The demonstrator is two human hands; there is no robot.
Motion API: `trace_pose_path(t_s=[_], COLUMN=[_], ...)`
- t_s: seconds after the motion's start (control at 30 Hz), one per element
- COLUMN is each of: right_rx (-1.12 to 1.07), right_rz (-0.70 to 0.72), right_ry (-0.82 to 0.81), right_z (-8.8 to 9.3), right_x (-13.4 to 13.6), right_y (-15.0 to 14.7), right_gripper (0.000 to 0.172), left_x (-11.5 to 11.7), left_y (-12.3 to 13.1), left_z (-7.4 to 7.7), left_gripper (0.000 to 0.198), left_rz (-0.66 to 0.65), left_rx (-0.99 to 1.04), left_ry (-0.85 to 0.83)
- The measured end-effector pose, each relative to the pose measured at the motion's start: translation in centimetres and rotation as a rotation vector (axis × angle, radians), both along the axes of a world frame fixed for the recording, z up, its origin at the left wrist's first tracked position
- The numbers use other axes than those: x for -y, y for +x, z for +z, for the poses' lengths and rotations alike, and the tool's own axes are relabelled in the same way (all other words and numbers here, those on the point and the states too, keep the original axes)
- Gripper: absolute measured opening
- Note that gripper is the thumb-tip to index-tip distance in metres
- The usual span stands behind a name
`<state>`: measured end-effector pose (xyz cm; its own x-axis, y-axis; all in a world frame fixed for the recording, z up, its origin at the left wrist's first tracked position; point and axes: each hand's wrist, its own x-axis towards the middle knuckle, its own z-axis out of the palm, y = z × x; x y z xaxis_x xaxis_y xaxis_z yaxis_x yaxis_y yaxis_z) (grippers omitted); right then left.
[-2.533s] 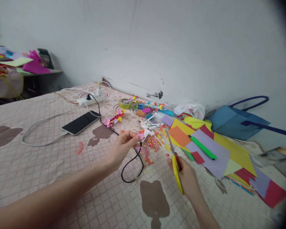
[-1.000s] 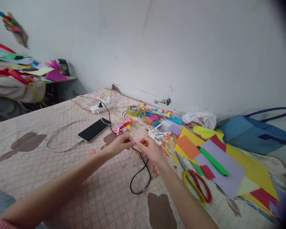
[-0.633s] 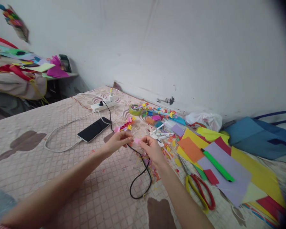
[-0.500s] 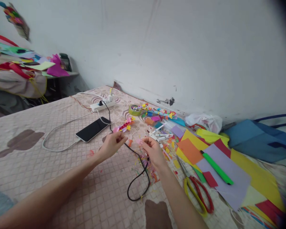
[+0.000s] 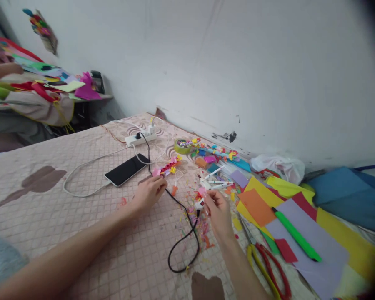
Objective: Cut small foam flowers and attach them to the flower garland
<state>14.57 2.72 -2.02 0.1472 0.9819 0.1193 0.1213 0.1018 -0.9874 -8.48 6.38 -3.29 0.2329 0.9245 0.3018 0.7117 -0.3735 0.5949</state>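
Note:
My right hand [image 5: 218, 210] pinches a small pink paper piece [image 5: 201, 191] between thumb and fingertips. Just left of those fingers is a white glue gun [image 5: 199, 204] with a red switch, partly hidden by the hand; its black cord [image 5: 168, 260] loops on the bedcover. My left hand [image 5: 150, 191] rests lower on the cover with fingers curled closed; whatever they may hold is hidden. Right behind it lies a red strip decorated with pink and yellow paper pieces [image 5: 168, 165]. An orange piece on a white string loop [image 5: 174, 190] lies between the hands.
A phone [image 5: 127, 170] charges beside a power strip [image 5: 140, 138]. Clear tape [image 5: 182, 146] lies near the wall. At right are coloured paper sheets [image 5: 309, 233], a green cutter [image 5: 296, 234] and scissors [image 5: 268, 266]. Another person's arm [image 5: 3, 71] shows at far left.
My right hand has moved right and slightly down with the pink paper piece, away from my left hand, which has lowered slightly. The view has shifted. Another person's arm has appeared at left.

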Motion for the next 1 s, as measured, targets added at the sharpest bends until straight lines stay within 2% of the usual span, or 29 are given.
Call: trace_pose_path(t_s=[0.1,0.23,0.37,0.5,0.63,0.77,0.83,0.9,1.0], right_rx=[0.085,0.224,0.295,0.338,0.298,0.142,0.106,0.082,0.017], right_rz=[-0.038,-0.193,-0.213,-0.191,-0.168,-0.182,-0.183,-0.186,-0.188], right_ry=[0.0,0.005,0.064,0.118,0.154,0.153,0.152,0.16,0.169], right_z=[-0.4,-1.4,-1.3,-0.4,-0.2,-0.5,-0.5,-0.4,0.0], right_x=[2.5,5.4,6.1,6.4,6.8,6.8,6.8,6.9,7.0], right_y=[0.6,1.3,1.4,1.5,2.0,2.9,3.3,3.7,4.1], right_gripper=[0.021,0.021,0.02,0.017,0.015,0.015,0.015,0.016,0.018], left_x=[-0.3,-2.1,-3.9,-4.3,-4.2,-3.7,-3.4,-3.4,-3.8], left_y=[0.2,1.2,2.7,3.5,3.6,4.0,4.3,4.6,4.4], left_z=[0.2,0.8,1.3,1.2,0.9,0.7,0.6,0.8,2.0], left_gripper=[0.02,0.019,0.013,0.009,0.007,0.006,0.013,0.03,0.03], left_rz=[-0.014,-0.044,-0.06,-0.039,-0.009,0.034,0.058,0.064,0.033], left_rx=[-0.065,-0.171,-0.25,-0.277,-0.268,-0.223,-0.184,-0.125,0.011], left_ry=[-0.026,-0.093,-0.145,-0.187,-0.241,-0.296,-0.331,-0.364,-0.409])
